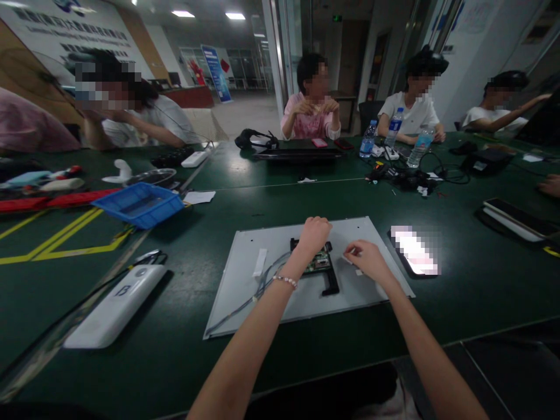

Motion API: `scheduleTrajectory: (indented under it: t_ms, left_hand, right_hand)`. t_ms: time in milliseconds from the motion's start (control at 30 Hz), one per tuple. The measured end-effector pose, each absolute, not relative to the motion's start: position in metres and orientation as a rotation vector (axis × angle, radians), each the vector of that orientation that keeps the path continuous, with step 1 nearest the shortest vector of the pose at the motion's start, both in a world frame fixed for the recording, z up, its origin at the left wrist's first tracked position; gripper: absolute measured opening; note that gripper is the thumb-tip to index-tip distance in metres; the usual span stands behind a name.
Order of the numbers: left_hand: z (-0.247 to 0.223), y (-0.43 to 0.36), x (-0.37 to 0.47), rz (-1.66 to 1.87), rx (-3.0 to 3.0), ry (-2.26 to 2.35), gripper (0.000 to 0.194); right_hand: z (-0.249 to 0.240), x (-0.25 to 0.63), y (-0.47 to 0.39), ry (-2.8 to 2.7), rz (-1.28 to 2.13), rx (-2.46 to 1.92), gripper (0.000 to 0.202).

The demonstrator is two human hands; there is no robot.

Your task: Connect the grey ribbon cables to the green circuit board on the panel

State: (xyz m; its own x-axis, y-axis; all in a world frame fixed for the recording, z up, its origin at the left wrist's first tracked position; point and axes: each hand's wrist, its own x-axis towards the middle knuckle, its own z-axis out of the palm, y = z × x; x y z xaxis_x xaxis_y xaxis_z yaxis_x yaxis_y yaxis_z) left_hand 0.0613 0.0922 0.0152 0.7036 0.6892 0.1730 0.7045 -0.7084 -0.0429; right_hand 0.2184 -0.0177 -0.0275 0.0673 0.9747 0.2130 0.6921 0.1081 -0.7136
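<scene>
On the dark green table lies a light grey flat panel (245, 256), its back facing up. A black bracket (333, 284) with a green circuit board (318, 263) sits at its middle, and grey cables (258, 293) run off toward its lower left corner. My left hand (315, 233) is curled over the bracket's far part, a beaded bracelet at the wrist; its fingertips are hidden. To the right, above the panel, my right hand (367, 259) is closed in a pinch, and what it holds is too small to name. A white strip (260, 263) lies on the panel's left part.
A lit phone (413, 251) lies right of the panel. At left are a white power bank (118, 306) with a cable and a blue tray (142, 204). Farther off are a closed black laptop (297, 153), water bottles (422, 146) and tangled cables. Several people sit around the table.
</scene>
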Motion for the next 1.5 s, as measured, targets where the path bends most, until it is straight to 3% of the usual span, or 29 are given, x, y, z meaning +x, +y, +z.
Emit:
scheduleTrajectory:
  t_ms: [133, 300, 433, 633, 933, 1500]
  left_hand:
    - [0.015, 0.086, 0.072, -0.219, -2.837, -1.183, 0.032]
    - [0.019, 0.077, 0.063, -0.257, -2.859, -1.214, 0.031]
    - [0.023, 0.069, 0.036, -0.347, -2.841, -1.288, 0.036]
    - [0.013, 0.048, -0.022, -0.598, -2.996, -1.479, 0.066]
    - [0.003, 0.037, -0.051, -0.597, -3.325, -1.647, 0.1]
    - [-0.009, 0.042, -0.055, -0.793, -3.343, -1.515, 0.108]
  right_hand:
    - [-0.038, 0.229, -0.014, -1.595, 0.301, -1.796, 0.01]
    - [-0.043, 0.232, -0.012, -1.556, 0.195, -1.81, 0.025]
    - [-0.036, 0.228, -0.014, -1.582, 0.185, -1.704, 0.02]
    - [-0.025, 0.218, -0.009, -1.771, 0.202, -1.662, 0.022]
    - [-0.01, 0.204, 0.033, -2.207, 0.065, -1.774, 0.021]
    - [0.009, 0.145, 0.058, -2.222, 0.134, -1.625, 0.025]
